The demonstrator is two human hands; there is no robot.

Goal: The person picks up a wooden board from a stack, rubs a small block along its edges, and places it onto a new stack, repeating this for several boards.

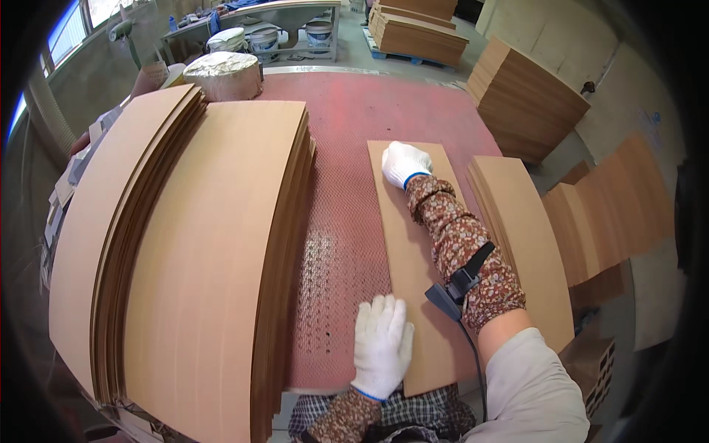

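Observation:
A thin, light-brown wooden panel (413,295) lies lengthwise on a red perforated table (347,192). My right hand (406,162), in a white knit glove, is closed in a fist on the panel's far end; whatever it holds, if anything, is hidden beneath the fingers. At the near left edge of the same panel rests my left hand (382,347), also gloved, its fingers stretched out and lying flat. Flowered sleeves cover both forearms, and a black strap with a small device and cable (461,284) circles the right one.
Two tall stacks of panels (207,244) (122,199) fill the table's left side. A lower stack (517,214) lies close on the right. Beyond the table stand a foil-topped round container (223,74), buckets (319,35), a workbench and piles of boards (517,103).

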